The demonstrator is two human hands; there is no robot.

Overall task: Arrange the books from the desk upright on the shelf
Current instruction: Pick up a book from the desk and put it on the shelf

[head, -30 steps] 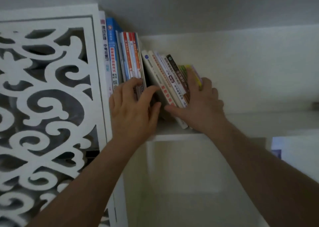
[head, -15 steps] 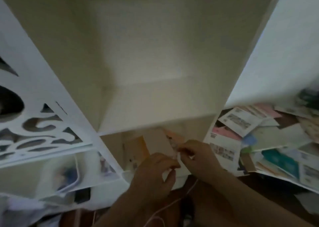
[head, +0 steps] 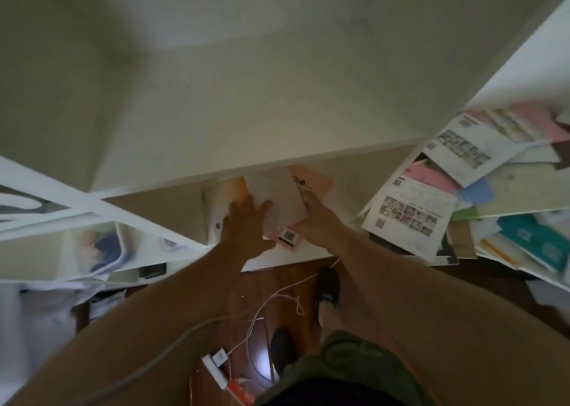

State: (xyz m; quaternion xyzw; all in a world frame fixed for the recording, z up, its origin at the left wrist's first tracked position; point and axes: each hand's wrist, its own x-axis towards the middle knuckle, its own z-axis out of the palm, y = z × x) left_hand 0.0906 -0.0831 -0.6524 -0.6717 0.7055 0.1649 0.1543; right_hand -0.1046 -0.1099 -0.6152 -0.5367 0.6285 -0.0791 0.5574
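Several books lie flat in a loose pile on the white desk (head: 287, 259), half under the shelf board (head: 216, 176). A white-covered book (head: 277, 194) is on top. Beneath it lie an orange-edged book (head: 226, 194) on the left and a pink book (head: 317, 179) with a barcode on the right. My left hand (head: 243, 230) rests on the pile with its fingers spread flat across the white and orange covers. My right hand (head: 316, 220) lies along the white book's right edge, fingers stretched over the pink cover. Its thumb side is hidden. The upright books on the upper shelf are out of view.
A heap of leaflets and papers (head: 410, 214) covers the desk to the right. A carved white side panel (head: 46, 189) and a clear plastic box (head: 101, 248) sit to the left. Below, on the wooden floor, are white cables, a power strip (head: 216, 367) and my feet.
My view dropped from the upper shelf's upright books to the desk. Both hands left those books and came down onto the flat pile, the left fingers spreading out from curled.
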